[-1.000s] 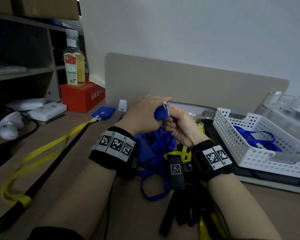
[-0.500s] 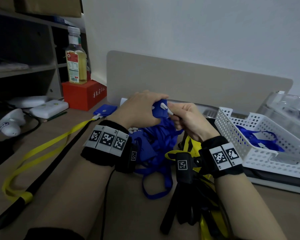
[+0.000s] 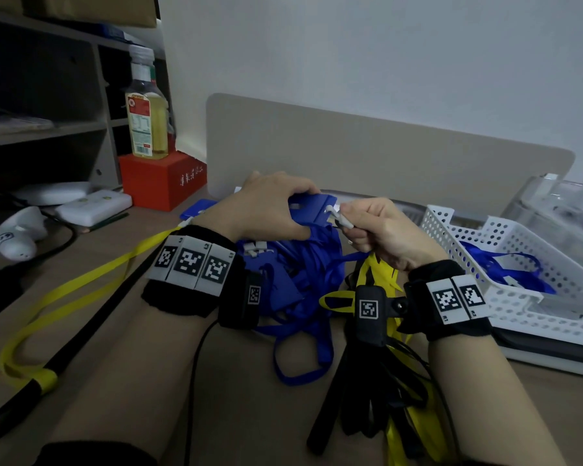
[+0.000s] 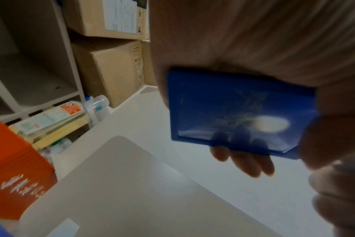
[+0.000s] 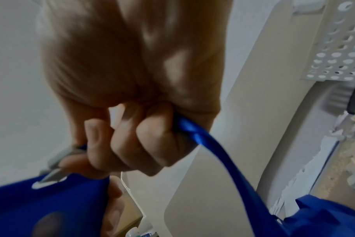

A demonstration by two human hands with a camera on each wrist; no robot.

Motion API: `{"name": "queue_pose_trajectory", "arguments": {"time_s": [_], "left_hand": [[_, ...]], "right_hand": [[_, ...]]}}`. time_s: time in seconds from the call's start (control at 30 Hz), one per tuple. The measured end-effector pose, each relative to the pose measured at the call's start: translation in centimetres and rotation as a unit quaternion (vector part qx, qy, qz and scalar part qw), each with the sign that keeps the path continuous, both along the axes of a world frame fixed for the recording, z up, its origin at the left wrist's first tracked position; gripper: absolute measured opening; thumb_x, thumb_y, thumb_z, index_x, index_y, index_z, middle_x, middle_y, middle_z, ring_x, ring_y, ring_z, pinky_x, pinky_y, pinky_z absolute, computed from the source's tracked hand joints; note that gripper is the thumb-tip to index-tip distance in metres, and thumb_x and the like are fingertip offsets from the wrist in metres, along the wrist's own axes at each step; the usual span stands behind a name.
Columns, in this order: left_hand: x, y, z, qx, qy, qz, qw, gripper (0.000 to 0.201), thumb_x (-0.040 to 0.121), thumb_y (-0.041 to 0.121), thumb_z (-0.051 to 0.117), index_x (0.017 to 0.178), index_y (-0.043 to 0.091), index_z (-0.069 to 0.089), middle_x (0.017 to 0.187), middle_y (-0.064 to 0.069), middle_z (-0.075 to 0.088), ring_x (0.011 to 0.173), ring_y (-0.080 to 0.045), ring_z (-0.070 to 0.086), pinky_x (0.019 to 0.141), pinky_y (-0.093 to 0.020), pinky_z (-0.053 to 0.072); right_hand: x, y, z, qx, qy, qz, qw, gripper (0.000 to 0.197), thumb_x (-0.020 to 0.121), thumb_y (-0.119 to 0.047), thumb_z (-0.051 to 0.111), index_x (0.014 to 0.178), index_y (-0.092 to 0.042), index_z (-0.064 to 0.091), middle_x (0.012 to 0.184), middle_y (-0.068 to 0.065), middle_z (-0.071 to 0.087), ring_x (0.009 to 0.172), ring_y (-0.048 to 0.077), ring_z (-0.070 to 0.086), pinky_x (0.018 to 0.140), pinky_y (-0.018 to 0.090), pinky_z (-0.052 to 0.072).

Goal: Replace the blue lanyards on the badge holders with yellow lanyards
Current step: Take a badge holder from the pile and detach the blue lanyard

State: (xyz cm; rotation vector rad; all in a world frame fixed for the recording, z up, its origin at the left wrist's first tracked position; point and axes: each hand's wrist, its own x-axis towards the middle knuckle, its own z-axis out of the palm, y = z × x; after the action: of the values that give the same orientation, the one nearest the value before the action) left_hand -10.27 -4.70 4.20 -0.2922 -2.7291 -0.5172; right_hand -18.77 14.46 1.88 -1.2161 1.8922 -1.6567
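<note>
Two hands work: left hand (image 3: 266, 210) grips badge holder (image 3: 312, 210), right hand (image 3: 381, 230) fingers pinch lanyard clip (image 3: 339, 219).

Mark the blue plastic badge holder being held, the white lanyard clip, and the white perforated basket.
blue plastic badge holder (image 3: 312, 210): head view, top face beside its slot.
white lanyard clip (image 3: 340, 219): head view, clip body.
white perforated basket (image 3: 451, 240): head view, left wall.

Black wristbands (image 3: 196, 284) with white square-code tags, bare forearms, dark sleeve cuffs.
</note>
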Motion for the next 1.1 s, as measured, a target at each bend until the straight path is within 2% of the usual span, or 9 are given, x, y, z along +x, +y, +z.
{"name": "queue_pose_trajectory", "arguments": {"time_s": [0.1,0.2,0.33,0.4,0.6,0.7,0.83,0.97,1.1], "left_hand": [[0.2,0.0,0.2,-0.029,0.013,0.015,0.999,0.051,0.067,0.047,0.061,0.115,0.03,0.057,0.091,0.02,0.053,0.097,-0.011,0.049,0.091,-0.033,0.029],[0.1,0.5,0.3,-0.128,0.074,0.084,0.985,0.036,0.075,0.041,0.063,0.107,0.028,0.054,0.099,0.011,0.055,0.099,-0.014,0.047,0.084,-0.032,0.024],[0.1,2.7,0.1,-0.272,0.125,0.173,0.938,0.029,0.074,0.035,0.056,0.096,0.02,0.043,0.096,0.003,0.048,0.088,-0.017,0.037,0.079,-0.033,0.022],[0.1,3.5,-0.1,-0.301,0.139,0.201,0.922,0.029,0.074,0.031,0.055,0.09,0.017,0.035,0.09,0.001,0.041,0.084,-0.018,0.03,0.077,-0.033,0.021],[-0.2,4.1,-0.6,-0.334,0.17,0.201,0.905,0.026,0.075,0.026,0.052,0.086,0.015,0.032,0.086,-0.002,0.038,0.082,-0.02,0.029,0.075,-0.034,0.02],[-0.3,3.9,-0.7,-0.318,0.186,0.203,0.907,0.026,0.074,0.026,0.052,0.086,0.016,0.032,0.086,-0.001,0.037,0.081,-0.02,0.029,0.074,-0.034,0.019],[-0.5,3.3,-0.7,-0.309,0.217,0.196,0.905,0.031,0.066,0.03,0.062,0.083,0.016,0.04,0.079,-0.001,0.041,0.074,-0.02,0.034,0.069,-0.033,0.015],[-1.0,3.6,-1.0,-0.229,0.261,0.122,0.93,0.039,0.061,0.018,0.062,0.099,0.013,0.051,0.093,-0.004,0.05,0.086,-0.027,0.046,0.067,-0.028,0.007],[-0.6,3.9,-0.4,-0.08,0.192,0.146,0.967,0.03,0.075,0.023,0.058,0.101,0.016,0.044,0.09,0.002,0.046,0.08,-0.022,0.043,0.068,-0.03,0.024]], "right_hand": [[0.3,0.1,0.4,0.027,0.021,-0.03,0.999,0.043,0.095,-0.028,0.053,0.053,-0.019,0.054,0.049,-0.003,0.034,0.043,0.008,0.025,0.039,0.016,0.021],[0.8,-0.1,1.3,0.084,0.085,-0.14,0.983,0.049,0.097,-0.026,0.053,0.051,-0.011,0.05,0.047,0.0,0.035,0.042,0.01,0.024,0.041,0.02,0.019],[1.3,-1.1,1.4,0.12,0.2,-0.293,0.927,0.045,0.092,-0.02,0.054,0.05,-0.008,0.04,0.047,0.004,0.031,0.038,0.008,0.025,0.04,0.018,0.024],[1.4,-1.7,1.3,0.133,0.245,-0.343,0.897,0.045,0.09,-0.019,0.052,0.049,-0.009,0.037,0.049,0.008,0.032,0.044,0.013,0.029,0.044,0.025,0.027],[1.8,-3.0,0.5,0.151,0.338,-0.355,0.858,0.047,0.096,-0.021,0.047,0.054,0.001,0.05,0.049,0.013,0.044,0.05,0.027,0.042,0.051,0.035,0.036],[1.6,-3.1,0.4,0.126,0.278,-0.339,0.89,0.05,0.097,-0.019,0.045,0.05,-0.009,0.034,0.047,0.005,0.033,0.047,0.019,0.03,0.052,0.031,0.028],[1.4,-2.8,0.4,0.031,0.045,-0.28,0.958,0.045,0.097,-0.019,0.044,0.055,-0.019,0.03,0.051,0.001,0.027,0.045,0.013,0.019,0.045,0.026,0.018],[1.8,-3.2,0.4,0.006,-0.106,-0.246,0.963,0.036,0.09,0.003,0.032,0.059,-0.015,0.035,0.047,-0.001,0.03,0.038,0.009,0.022,0.037,0.02,0.014],[1.7,-3.1,0.5,-0.036,-0.162,-0.242,0.956,0.034,0.097,-0.01,0.039,0.064,-0.017,0.039,0.042,-0.008,0.031,0.035,0.006,0.02,0.035,0.018,0.013]]}}
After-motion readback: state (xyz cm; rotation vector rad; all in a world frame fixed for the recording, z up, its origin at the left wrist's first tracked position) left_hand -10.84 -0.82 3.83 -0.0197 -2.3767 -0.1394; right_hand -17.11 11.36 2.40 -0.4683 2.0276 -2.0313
